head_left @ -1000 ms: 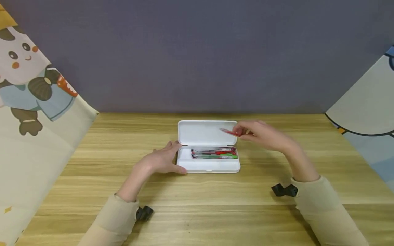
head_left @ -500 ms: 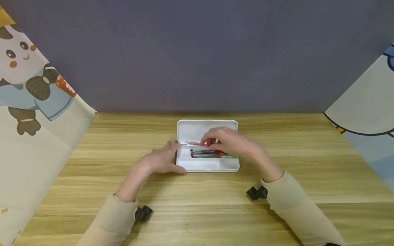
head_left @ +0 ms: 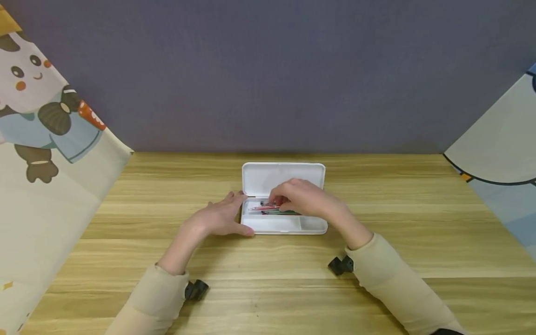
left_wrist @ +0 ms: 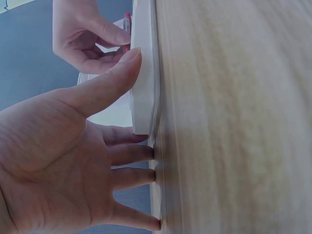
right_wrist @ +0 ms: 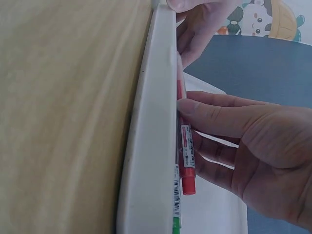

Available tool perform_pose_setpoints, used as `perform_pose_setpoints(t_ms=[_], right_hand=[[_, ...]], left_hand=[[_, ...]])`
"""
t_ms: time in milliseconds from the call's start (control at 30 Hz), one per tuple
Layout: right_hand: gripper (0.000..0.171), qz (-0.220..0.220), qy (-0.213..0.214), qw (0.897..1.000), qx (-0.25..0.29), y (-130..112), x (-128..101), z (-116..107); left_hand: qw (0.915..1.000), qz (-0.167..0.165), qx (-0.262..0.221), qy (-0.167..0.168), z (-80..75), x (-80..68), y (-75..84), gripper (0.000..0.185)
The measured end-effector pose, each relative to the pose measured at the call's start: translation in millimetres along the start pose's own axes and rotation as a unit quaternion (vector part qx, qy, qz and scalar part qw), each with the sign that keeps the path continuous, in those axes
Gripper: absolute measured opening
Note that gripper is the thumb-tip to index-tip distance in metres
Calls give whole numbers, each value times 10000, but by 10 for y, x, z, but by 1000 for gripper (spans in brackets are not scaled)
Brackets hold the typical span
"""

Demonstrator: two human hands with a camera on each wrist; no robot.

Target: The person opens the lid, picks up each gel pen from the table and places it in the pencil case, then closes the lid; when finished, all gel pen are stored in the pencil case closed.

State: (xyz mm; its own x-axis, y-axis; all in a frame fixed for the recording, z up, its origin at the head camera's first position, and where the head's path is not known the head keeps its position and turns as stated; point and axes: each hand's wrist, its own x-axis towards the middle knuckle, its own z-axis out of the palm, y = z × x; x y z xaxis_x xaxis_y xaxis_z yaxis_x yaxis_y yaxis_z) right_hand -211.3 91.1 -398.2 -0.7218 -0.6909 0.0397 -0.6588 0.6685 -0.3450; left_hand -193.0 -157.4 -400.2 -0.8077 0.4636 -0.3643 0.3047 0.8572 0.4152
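Observation:
A white pencil case [head_left: 272, 226] lies on the table with its lid [head_left: 268, 173] swung up at the back. My left hand [head_left: 219, 218] spans the case's left end, thumb on the front rim. In the left wrist view its other fingers [left_wrist: 131, 178] are straight and spread, fingertips down at the table. My right hand [head_left: 303, 197] pinches a red gel pen [right_wrist: 187, 146] between thumb and fingers, low over the rear compartment. Several pens lie there, one with a green end [right_wrist: 176, 224]; the right hand partly covers them in the head view.
The wooden table [head_left: 259, 288] runs back to a dark grey panel [head_left: 268, 79]. Cartoon-printed cloth [head_left: 54, 125] hangs at the left, and another printed sheet [head_left: 502, 135] at the right. The case's front compartment has a divider [head_left: 300, 224].
My right hand has brought the red gel pen from the lid's right side leftward and down into the rear compartment. The left hand stays at the case's left end.

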Motion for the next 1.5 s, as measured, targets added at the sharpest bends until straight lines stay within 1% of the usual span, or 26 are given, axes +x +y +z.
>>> perform_pose_setpoints(t_ms=[200,333,433,533,633,700,800,867,933,1000,1067,1167,1200,1233,1300,1367,1400,1500], right_hand=[[18,55,116,9998,-127,12,-12,-3],[19,144,282,9995,-30,32,-63,-68],[18,131,513,9985,106,65,-116,-145],[17,141,865,9956,318,107,-179,-223],[17,218,1432,9878,565,157,-263,-281],[17,304,1891,9786,758,193,-324,-311],[17,424,2532,9627,855,269,-408,-328],[21,560,2781,9549,881,334,-446,-320],[26,771,2837,9509,967,409,-471,-307],[34,1058,2719,9496,1147,497,-492,-282],[42,1346,2478,9492,1397,588,-494,-280],[56,1701,1868,9470,1985,719,-480,-277],[61,1769,1611,9437,2284,755,-471,-279],[66,1820,1329,9386,2611,793,-463,-278],[74,1964,773,9236,3201,857,-449,-276],[81,2157,307,9078,3585,905,-446,-269],[84,2215,102,9002,3749,923,-444,-264],[87,2328,-243,8883,3952,945,-435,-245]], left_hand=[[10000,-3,2,17,-6,-6,0,105],[10000,-30,-11,13,-5,-8,3,105],[10000,-39,-39,8,-2,-6,4,105],[10000,-37,-65,-9,2,-10,0,105],[10000,-2,-76,-33,10,-21,-9,105],[10000,25,-77,-54,14,-29,-12,105],[9999,66,-51,-65,20,-41,-20,105],[9999,81,-24,-64,20,-55,-29,105],[9999,76,-4,-76,20,-71,-40,105],[9999,74,10,-103,20,-91,-49,105],[9999,57,-4,-120,14,-100,-52,106],[9999,74,-11,-125,8,-109,-52,106],[9999,70,-15,-126,5,-111,-52,106],[9999,60,-14,-127,6,-109,-53,106],[9999,79,-18,-118,4,-113,-48,106],[9999,82,-20,-111,6,-113,-48,106],[9999,77,-31,-110,6,-112,-48,105],[9999,76,-45,-102,11,-110,-47,105]])
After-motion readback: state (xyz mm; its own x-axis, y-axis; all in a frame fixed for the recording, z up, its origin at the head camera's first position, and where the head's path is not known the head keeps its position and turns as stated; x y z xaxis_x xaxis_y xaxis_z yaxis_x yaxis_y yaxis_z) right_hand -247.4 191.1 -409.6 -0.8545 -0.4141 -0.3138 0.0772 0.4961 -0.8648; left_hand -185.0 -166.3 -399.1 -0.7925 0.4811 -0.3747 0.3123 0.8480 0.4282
